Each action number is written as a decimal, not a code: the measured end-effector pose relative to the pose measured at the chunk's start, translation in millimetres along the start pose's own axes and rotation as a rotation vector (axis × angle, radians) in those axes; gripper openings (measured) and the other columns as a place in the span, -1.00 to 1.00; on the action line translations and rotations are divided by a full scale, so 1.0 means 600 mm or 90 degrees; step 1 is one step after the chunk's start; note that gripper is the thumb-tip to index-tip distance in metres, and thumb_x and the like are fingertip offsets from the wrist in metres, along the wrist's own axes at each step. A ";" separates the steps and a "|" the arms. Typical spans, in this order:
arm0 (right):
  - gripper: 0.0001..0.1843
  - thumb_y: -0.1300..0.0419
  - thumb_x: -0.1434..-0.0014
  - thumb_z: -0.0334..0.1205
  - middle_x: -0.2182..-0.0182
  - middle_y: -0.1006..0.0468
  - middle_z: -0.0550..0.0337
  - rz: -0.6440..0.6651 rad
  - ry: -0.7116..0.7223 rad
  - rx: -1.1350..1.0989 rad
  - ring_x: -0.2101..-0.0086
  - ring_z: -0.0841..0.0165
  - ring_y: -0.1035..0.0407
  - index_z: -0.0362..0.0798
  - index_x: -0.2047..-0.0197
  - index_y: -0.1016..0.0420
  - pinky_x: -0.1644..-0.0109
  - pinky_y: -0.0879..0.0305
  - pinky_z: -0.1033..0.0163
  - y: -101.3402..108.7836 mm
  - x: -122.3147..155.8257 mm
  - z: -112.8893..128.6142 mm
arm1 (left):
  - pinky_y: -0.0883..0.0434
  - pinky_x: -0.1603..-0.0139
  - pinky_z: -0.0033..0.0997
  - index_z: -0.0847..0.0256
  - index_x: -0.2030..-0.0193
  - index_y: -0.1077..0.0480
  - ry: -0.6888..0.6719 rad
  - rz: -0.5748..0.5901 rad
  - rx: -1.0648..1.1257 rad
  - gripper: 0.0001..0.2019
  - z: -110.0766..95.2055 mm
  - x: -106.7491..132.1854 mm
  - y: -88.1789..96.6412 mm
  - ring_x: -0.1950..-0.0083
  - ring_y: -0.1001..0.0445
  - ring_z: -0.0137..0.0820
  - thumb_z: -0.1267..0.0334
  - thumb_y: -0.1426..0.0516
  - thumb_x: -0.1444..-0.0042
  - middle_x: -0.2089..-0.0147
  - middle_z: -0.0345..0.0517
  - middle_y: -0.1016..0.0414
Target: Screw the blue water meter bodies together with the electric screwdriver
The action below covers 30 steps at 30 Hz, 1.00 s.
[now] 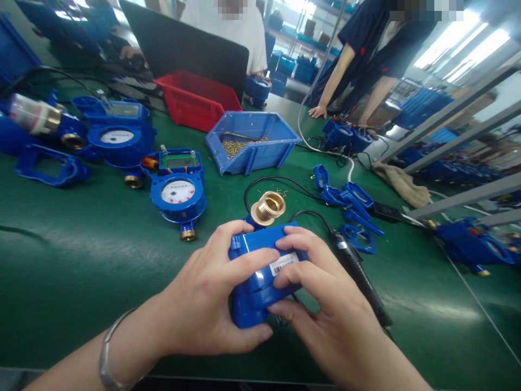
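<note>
Between both hands is a blue water meter [260, 282], tilted, with a white barcode label facing up and a threaded brass pipe end pointing away from me. My left hand [211, 288] grips its left side, thumb low and fingers over the top. From the right, my right hand [325, 282] holds it with fingertips near the label and the thumb underneath. To the right of the meter lies a black electric screwdriver [360, 277] with a cord. Another water meter [177, 187] stands to the left, its dial and green circuit board exposed. A few small screws [279, 192] lie beyond the brass end.
A blue bin [260, 155] of small brass screws stands ahead, with a red bin [195, 103] behind it. More meters [118, 130] and a blue frame [51, 165] are at left. Blue covers [354, 206] and cables lie right. Two people are across the green table [81, 282].
</note>
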State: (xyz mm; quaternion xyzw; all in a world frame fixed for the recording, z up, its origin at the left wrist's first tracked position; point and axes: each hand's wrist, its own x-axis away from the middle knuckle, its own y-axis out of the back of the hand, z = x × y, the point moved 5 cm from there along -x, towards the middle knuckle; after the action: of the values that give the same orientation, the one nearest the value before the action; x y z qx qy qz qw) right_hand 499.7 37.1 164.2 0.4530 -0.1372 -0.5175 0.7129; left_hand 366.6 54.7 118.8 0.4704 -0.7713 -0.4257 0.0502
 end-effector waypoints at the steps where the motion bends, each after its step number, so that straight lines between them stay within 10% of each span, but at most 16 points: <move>1: -0.81 -0.24 -0.02 -0.48 0.07 -0.35 0.08 0.006 -0.007 -0.003 -0.07 0.29 -0.21 -0.05 0.33 -0.35 -0.20 -0.17 0.17 0.000 0.000 -0.001 | -0.40 0.02 -0.05 -0.04 -0.10 -0.16 0.004 0.003 0.000 -0.31 0.000 0.000 -0.001 -0.19 -0.14 -0.01 0.26 -0.25 0.25 -0.16 0.00 0.01; 30: -0.79 -0.33 -0.01 -0.23 0.02 -0.39 -0.07 -0.056 0.022 0.072 -0.06 0.19 -0.26 -0.09 0.34 -0.38 -0.15 -0.24 0.12 0.006 -0.001 -0.012 | -0.34 -0.07 -0.04 -0.05 -0.14 -0.11 0.028 -0.012 0.026 -0.28 0.014 0.006 0.003 -0.19 -0.15 -0.07 0.20 -0.27 0.20 -0.19 -0.03 0.02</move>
State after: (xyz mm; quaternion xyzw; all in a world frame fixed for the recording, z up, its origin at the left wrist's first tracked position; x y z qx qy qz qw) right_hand 506.6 41.5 163.0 0.5071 -0.1337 -0.5316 0.6651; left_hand 359.2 57.6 113.7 0.4882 -0.7739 -0.3999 0.0536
